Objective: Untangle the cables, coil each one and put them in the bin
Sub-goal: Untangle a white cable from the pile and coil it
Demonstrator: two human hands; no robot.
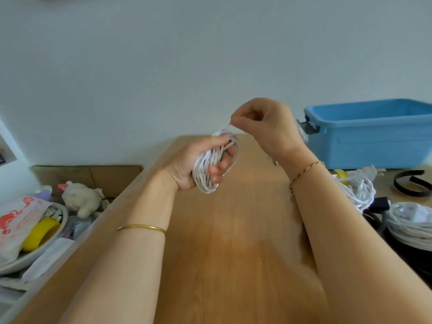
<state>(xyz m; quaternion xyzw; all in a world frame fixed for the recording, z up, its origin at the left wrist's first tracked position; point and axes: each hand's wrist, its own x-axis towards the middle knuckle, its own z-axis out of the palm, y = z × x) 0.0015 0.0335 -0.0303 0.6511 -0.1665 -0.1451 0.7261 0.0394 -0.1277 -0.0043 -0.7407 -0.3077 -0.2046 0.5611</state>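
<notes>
No words, numbers or brand names can be read anywhere. The white bag [16,220], well to the left of the left grip [189,157] and lower, bears red printing, but it is too blurred to tell letters from pattern.

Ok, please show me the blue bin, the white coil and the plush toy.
bin [374,146], head view, on its front wall.
coil [204,171], head view, on the wound strands.
toy [79,197], head view, on its body.
</notes>
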